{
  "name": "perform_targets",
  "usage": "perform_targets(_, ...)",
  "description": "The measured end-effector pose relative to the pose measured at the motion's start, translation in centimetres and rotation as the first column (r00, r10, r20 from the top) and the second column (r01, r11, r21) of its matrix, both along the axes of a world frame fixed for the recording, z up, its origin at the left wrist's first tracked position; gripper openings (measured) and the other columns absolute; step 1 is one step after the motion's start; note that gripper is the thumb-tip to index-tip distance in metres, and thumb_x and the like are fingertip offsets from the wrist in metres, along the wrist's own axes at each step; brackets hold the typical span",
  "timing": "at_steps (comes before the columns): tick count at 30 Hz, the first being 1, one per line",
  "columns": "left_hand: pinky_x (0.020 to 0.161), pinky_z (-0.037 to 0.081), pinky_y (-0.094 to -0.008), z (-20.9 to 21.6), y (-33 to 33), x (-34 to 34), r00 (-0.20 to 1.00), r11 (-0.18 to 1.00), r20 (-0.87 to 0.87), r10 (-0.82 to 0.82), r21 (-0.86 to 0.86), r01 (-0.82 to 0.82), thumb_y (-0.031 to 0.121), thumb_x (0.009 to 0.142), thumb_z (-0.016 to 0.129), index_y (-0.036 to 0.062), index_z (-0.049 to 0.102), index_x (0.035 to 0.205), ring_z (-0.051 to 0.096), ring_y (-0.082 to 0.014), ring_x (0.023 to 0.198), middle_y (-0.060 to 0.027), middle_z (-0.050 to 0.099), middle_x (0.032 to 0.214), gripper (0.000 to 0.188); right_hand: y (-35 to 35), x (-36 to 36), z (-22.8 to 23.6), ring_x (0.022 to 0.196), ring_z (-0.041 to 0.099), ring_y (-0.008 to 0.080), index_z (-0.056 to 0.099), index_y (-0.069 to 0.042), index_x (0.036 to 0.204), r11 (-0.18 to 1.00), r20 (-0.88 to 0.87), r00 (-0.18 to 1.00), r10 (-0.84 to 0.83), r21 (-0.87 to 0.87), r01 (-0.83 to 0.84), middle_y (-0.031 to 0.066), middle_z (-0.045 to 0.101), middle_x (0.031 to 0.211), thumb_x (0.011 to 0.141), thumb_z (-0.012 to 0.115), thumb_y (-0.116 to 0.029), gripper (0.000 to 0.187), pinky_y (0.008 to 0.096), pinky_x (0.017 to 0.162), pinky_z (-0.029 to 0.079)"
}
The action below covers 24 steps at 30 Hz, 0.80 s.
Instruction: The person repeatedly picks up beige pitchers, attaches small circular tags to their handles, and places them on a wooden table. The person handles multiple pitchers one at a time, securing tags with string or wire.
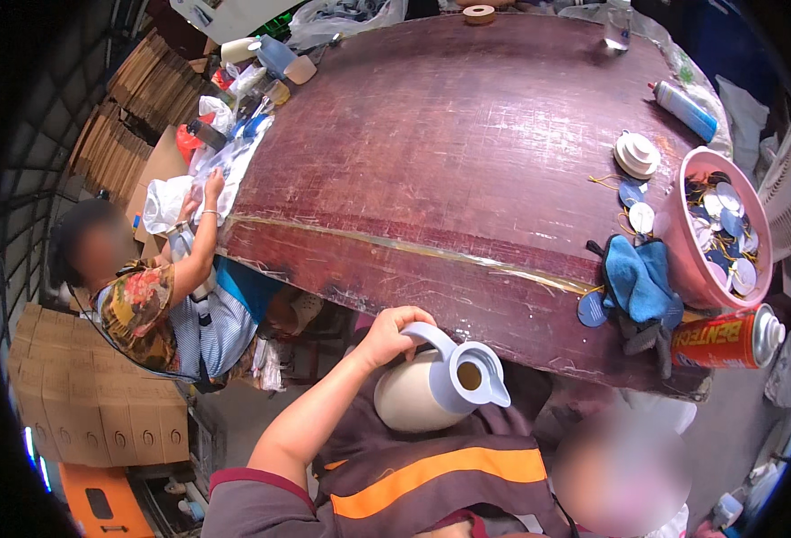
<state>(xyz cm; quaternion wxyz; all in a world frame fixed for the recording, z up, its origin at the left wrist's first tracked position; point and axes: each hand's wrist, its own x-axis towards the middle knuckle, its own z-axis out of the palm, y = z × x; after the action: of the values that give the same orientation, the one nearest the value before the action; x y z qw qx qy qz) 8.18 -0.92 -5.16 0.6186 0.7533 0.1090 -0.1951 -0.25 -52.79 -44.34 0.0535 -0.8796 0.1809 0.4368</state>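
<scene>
My left hand comes in from the lower left, its fingers wrapped round the pale blue handle of an insulated jug. The jug has an off-white body and a blue-grey collar and spout. It is tilted, held just off the near edge of the wooden table, over my lap. Its mouth is uncovered, and the inside looks brownish; I cannot tell how full it is. My right hand does not show. A blurred patch covers part of the lower right.
At right stand a pink tub of round tags, a blue cloth glove, a red spray can, a blue one and a white stacked disc. A co-worker sits at left, handling plastic bags. Cartons are stacked behind.
</scene>
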Motion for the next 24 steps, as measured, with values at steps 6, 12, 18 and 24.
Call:
perform_targets(6,0.048,0.046,-0.0233,-0.5,0.2,-0.2,0.999,0.998,-0.012,0.037,-0.046,-0.038,-0.007,0.069,0.053,-0.0019,0.062,0.098,0.057,-0.0109,0.052,-0.0057,0.064,0.078,0.031,-0.3,0.1,-0.3,0.113,0.056,0.0296,0.053,-0.02,0.129,1.0,-0.034,0.999,0.03,0.01,-0.029,0.0105,0.056,0.13,0.088,0.051,-0.027,0.042,0.0424,0.099,0.042)
perform_targets(12,0.047,0.046,-0.0233,-0.2,-0.2,0.0,0.999,0.998,0.008,0.045,-0.036,-0.044,-0.006,0.071,0.053,-0.0011,0.062,0.098,0.056,-0.0106,0.051,-0.0053,0.064,0.077,0.029,-0.2,0.7,-0.1,0.115,0.055,0.0302,0.052,-0.018,0.13,0.998,-0.036,0.997,0.061,0.019,-0.061,0.0112,0.055,0.131,0.088,0.052,-0.029,0.044,0.043,0.098,0.042)
perform_targets(18,0.047,0.045,-0.0232,0.3,-0.3,0.0,0.999,0.999,0.018,0.043,-0.02,-0.043,-0.005,0.073,0.054,-0.0005,0.063,0.096,0.055,-0.0097,0.051,-0.005,0.064,0.076,0.025,0.3,0.9,0.0,0.116,0.054,0.0308,0.051,-0.016,0.131,0.995,-0.045,0.994,0.096,0.029,-0.095,0.0119,0.054,0.132,0.087,0.053,-0.031,0.046,0.0437,0.098,0.042)
perform_targets(24,0.047,0.045,-0.0231,0.1,-0.4,-0.1,0.998,0.998,0.031,0.051,-0.022,-0.051,-0.004,0.072,0.055,0.0002,0.063,0.096,0.055,-0.0092,0.051,-0.0046,0.064,0.075,0.025,1.6,0.0,-1.6,0.117,0.053,0.0313,0.05,-0.015,0.132,0.988,-0.091,0.984,0.152,0.044,-0.148,0.0126,0.053,0.132,0.086,0.054,-0.033,0.049,0.0443,0.098,0.043)
